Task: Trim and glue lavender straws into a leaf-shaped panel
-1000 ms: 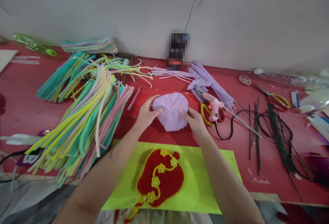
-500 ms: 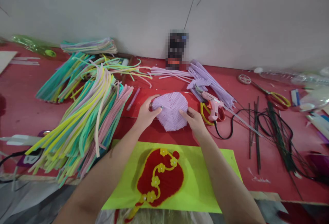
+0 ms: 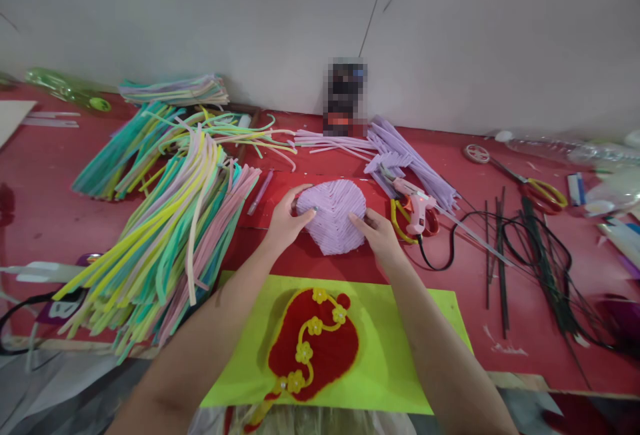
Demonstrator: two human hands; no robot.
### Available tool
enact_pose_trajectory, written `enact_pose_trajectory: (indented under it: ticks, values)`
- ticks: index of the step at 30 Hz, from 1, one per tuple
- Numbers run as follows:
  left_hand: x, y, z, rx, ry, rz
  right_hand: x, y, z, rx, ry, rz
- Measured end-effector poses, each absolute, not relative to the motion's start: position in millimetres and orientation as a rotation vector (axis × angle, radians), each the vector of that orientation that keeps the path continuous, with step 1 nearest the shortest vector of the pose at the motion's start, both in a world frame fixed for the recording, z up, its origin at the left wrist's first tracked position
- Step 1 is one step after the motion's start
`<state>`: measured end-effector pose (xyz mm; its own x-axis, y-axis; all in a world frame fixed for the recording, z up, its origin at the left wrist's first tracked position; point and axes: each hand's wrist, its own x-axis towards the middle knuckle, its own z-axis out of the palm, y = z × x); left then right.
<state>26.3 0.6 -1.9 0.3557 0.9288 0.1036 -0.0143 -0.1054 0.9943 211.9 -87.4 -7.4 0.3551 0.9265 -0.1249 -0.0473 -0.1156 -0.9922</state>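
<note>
A lavender leaf-shaped piece (image 3: 335, 216), made of pipe cleaners laid in a herringbone pattern, is held between my two hands. My left hand (image 3: 290, 216) grips its left edge, thumb on top and fingers behind. On the opposite edge my right hand (image 3: 376, 230) pinches it the same way. Closer to me, a red fuzzy piece with yellow flowers and pearl-like beads (image 3: 330, 348) rests on a lime-green sheet (image 3: 395, 355). A pink glue gun (image 3: 419, 205) lies right of my right hand, over yellow-and-red-handled scissors (image 3: 400, 222).
Multicoloured pipe cleaners (image 3: 165, 242) are heaped on the left, lavender ones (image 3: 415, 162) at the back. A pen (image 3: 260, 194) lies by the heap. To the right are more scissors (image 3: 543, 194), dark green stems (image 3: 543, 268) and a black cord (image 3: 453, 242). A pixelated object (image 3: 345, 95) leans on the wall.
</note>
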Motion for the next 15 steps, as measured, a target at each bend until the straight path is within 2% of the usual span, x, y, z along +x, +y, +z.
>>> enact_pose_trajectory:
  ticks: [5, 15]
  values:
    - [24.1, -0.5, -1.0, 1.352, 0.868, 1.014, 213.5, -89.1, -7.8, -1.401, -0.859, 1.008]
    - [21.3, 5.9, -2.3, 0.800, 0.727, 1.135, 217.0, -90.8, -5.2, -1.324, -0.748, 0.990]
